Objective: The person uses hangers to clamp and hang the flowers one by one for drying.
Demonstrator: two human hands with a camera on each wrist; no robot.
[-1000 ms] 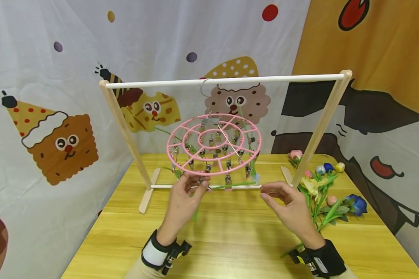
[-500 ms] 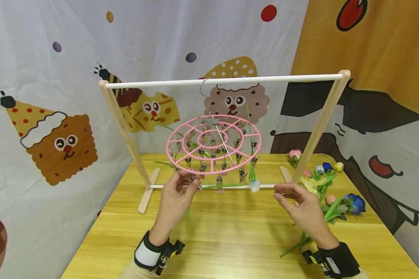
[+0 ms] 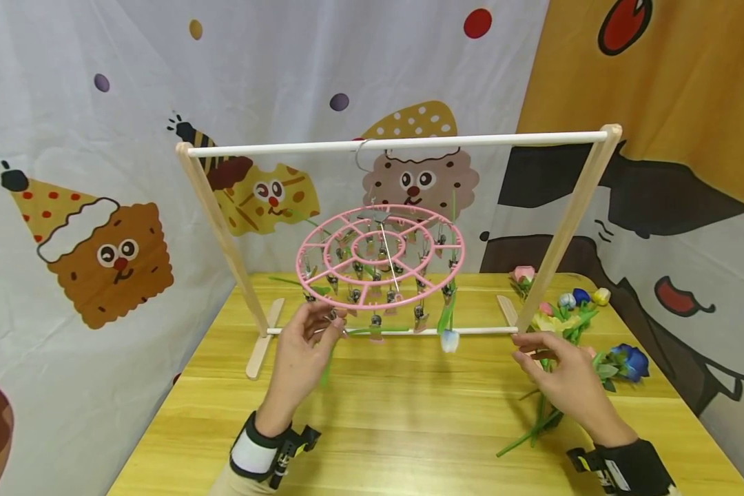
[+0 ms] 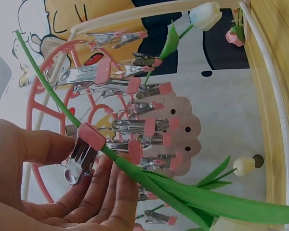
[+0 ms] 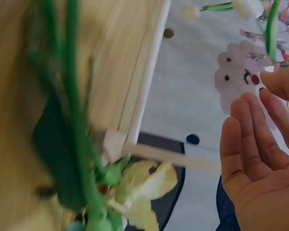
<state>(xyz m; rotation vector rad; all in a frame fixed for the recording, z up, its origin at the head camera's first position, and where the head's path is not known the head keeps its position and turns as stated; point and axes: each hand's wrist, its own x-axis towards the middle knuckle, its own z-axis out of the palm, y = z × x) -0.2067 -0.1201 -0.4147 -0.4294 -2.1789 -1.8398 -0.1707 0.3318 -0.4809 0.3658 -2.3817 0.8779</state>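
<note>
A round pink clip hanger point(image 3: 347, 304) hangs from the rack, with several metal clips with pink tips below it. At its front left, my left hand point(image 3: 300, 351) pinches one metal clip point(image 4: 82, 156) between thumb and fingers. That clip bites across a green flower stem point(image 4: 43, 82), whose long leaf point(image 4: 221, 199) runs to the lower right in the left wrist view. Head down on the hanger's right side hangs a white-blue tulip point(image 3: 449, 341). My right hand point(image 3: 561, 372) holds nothing, fingers relaxed, in front of the rack's right foot.
The rack's white top rail point(image 3: 273, 149) spans wooden side posts, and a low white rail point(image 3: 490, 331) runs behind the hands. Loose flowers lie at the right, among them a blue rose point(image 3: 631, 362), a yellow bloom point(image 5: 151, 185) and a pink rose point(image 3: 523, 274).
My right hand has moved right, away from the hanger towards the loose flowers. My left hand has shifted left with the clip as the hanger turned, and the white-blue tulip has swung forward.
</note>
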